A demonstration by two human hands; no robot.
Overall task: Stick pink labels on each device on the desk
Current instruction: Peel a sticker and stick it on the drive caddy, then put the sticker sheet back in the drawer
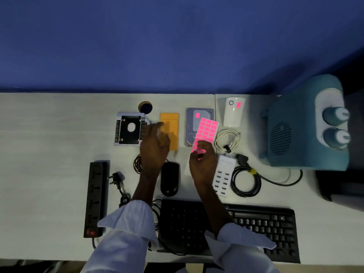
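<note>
My right hand (pixel 202 164) grips the lower end of a sheet of pink labels (pixel 206 131), held over the hard drive (pixel 192 123). The hard drive carries a pink label, and so does the white plug-in device (pixel 234 115). My left hand (pixel 155 146) hovers with fingers spread, blurred, over the left edge of the orange device (pixel 173 123) and beside the drive caddy (pixel 129 129). I cannot tell whether a label sticks to its fingertips. No pink label shows on the black mouse (pixel 169 179), USB charger (pixel 223 178), power strip (pixel 95 198) or keyboard (pixel 256 229).
A teal heater (pixel 299 125) with two knobs stands at the right. A coiled white cable (pixel 228 139) and a coiled black cable (pixel 246 182) lie near it. A round cork-rimmed object (pixel 145 107) sits by the blue wall. The white desk (pixel 49 134) stretches left.
</note>
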